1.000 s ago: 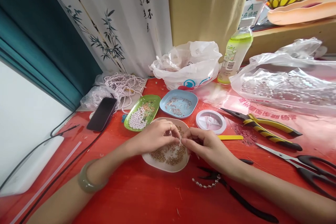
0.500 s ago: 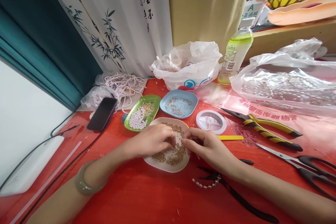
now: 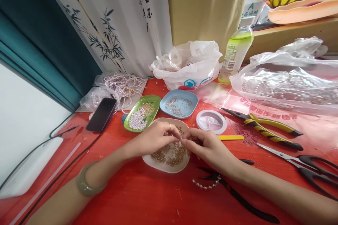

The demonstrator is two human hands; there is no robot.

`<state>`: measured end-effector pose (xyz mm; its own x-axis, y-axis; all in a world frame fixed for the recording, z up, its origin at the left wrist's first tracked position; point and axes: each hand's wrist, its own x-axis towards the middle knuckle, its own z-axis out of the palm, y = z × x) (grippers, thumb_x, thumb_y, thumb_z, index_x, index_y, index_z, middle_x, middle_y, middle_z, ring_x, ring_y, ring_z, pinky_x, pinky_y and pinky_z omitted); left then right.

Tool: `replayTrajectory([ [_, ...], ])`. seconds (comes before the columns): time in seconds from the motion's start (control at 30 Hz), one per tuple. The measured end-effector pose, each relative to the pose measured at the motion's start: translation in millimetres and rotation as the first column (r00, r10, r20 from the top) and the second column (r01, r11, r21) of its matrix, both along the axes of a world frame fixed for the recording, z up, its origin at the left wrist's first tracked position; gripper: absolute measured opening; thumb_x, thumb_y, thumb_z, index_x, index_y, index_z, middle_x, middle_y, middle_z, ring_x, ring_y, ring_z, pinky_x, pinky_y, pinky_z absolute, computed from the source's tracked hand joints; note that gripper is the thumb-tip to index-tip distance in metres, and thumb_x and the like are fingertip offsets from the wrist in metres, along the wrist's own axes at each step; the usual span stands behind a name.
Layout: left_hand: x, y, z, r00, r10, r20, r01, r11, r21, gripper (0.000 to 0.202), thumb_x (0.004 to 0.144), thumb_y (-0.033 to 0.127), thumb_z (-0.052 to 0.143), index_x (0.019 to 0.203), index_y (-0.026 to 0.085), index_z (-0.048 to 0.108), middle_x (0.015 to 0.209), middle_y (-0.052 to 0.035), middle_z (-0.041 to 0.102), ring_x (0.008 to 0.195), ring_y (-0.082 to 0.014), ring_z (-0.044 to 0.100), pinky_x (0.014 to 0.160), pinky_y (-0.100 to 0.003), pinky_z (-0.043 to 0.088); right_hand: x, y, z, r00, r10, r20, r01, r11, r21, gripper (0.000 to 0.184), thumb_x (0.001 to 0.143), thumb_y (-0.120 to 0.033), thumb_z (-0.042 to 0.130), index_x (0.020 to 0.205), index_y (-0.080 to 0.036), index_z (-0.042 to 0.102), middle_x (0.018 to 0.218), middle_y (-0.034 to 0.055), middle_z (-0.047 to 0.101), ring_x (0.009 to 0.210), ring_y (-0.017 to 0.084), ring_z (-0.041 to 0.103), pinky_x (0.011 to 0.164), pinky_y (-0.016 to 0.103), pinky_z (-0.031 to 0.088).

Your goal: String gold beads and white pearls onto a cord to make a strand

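Note:
Above a white dish (image 3: 151, 161) of small gold beads (image 3: 176, 156), my two hands meet at the fingertips. My left hand (image 3: 155, 136), with a ring on it, comes in from the left and has thumb and forefinger pinched together. From the right, my right hand (image 3: 203, 144) pinches too, its fingertips almost against the left ones. A tiny pale thing shows between the fingertips, too small to name. Behind the white dish, a green dish (image 3: 156, 107) holds white pearl beads (image 3: 137, 119) and gold bits, and a blue dish (image 3: 194, 110) holds small metal pins.
To the right lie a white spool (image 3: 211, 122), a yellow stick (image 3: 231, 137), yellow-black pliers (image 3: 271, 121) and scissors (image 3: 277, 154). Black-handled pliers (image 3: 245, 202) and a short bead strand (image 3: 203, 186) are nearer me. A phone (image 3: 101, 114) and pearl strings (image 3: 124, 84) sit left; plastic bags (image 3: 195, 70) stand behind.
My left hand has lifted from its curled position over the beads and its fingertips have come right up to my right hand's. The right hand has barely moved.

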<state>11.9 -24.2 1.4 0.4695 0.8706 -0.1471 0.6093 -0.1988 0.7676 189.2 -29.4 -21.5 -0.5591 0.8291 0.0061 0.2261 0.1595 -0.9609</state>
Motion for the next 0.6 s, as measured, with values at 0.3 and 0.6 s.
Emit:
replayTrajectory([
  [0.3, 3.0, -0.3, -4.9, 0.99, 0.002, 0.142, 0.014, 0.994, -0.109, 0.013, 0.075, 0.02, 0.053, 0.08, 0.014, 0.064, 0.08, -0.0022, 0.065, 0.074, -0.0136, 0.058, 0.068, -0.026, 0.045, -0.9, 1.1, -1.8, 1.0, -0.002, 0.007, 0.002, 1.0, 0.017, 0.015, 0.078, -0.023, 0.049, 0.068, -0.014, 0.055, 0.057, -0.0028, 0.046, 0.053, 0.009, 0.039, 0.048, 0.021, 0.031],
  [0.6, 6.9, 0.0, 1.9, 0.964, 0.176, 0.201, -0.167, 0.984, -0.057, 0.009, 0.073, 0.02, 0.057, 0.076, 0.014, 0.063, 0.082, -0.003, 0.065, 0.072, -0.0124, 0.058, 0.068, -0.026, 0.047, 0.3, 1.0, -2.0, 1.0, 0.012, 0.022, -0.013, 0.999, 0.034, 0.018, 0.079, -0.025, 0.046, 0.067, -0.016, 0.053, 0.055, -0.0032, 0.045, 0.05, 0.009, 0.038, 0.047, 0.021, 0.031],
])
